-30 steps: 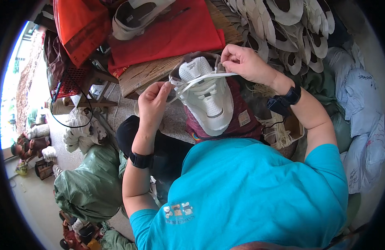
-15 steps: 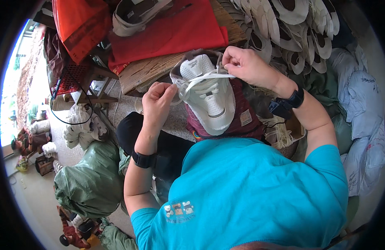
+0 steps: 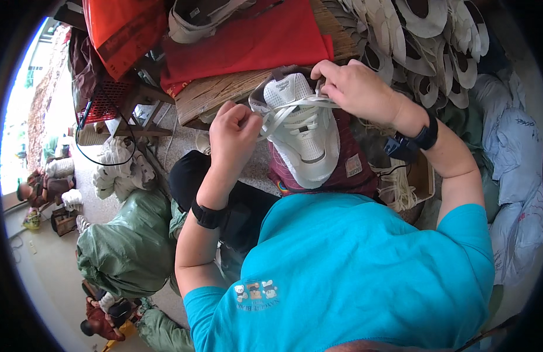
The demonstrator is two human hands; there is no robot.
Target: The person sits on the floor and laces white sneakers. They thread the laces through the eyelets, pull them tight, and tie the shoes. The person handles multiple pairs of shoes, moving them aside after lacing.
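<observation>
White sneaker [image 3: 301, 135]: lies toe toward the person on a maroon cloth [image 3: 348, 170] over the lap, its heel near the edge of the wooden desk [image 3: 207, 97]; grey tongue and white mesh upper show

White lace [image 3: 286, 111]: flat, drawn taut across the top of the sneaker between the two hands, a loose loop hanging at its left side

Left hand [image 3: 233, 132]: just left of the sneaker, fingers curled shut, pinching the left end of the lace; black band on the wrist

Right hand [image 3: 356, 88]: at the heel end of the sneaker, fingers closed on the right end of the lace, touching the shoe's collar; black wrist device [image 3: 412, 141] on the forearm

Red cloth [image 3: 248, 41]: spread over the desk, behind the sneaker; a second white shoe [image 3: 201, 17] rests on its far edge

Orange-red bag [image 3: 122, 29]: at the desk's left end, above a red wire basket [image 3: 104, 105]

White shoe insoles [image 3: 424, 41]: heaped in overlapping rows, upper right, behind the right hand

Cardboard box [image 3: 412, 182]: beside the right forearm, holding loose pale laces

Green sacks [image 3: 130, 246]: bulging, on the floor at the person's left

White sacks [image 3: 116, 167]: small pile on the floor, near the desk leg

Pale blue bags [image 3: 512, 176]: stacked at the right rim

Turquoise shirt [image 3: 353, 270]: worn by the person, fills the lower middle
</observation>
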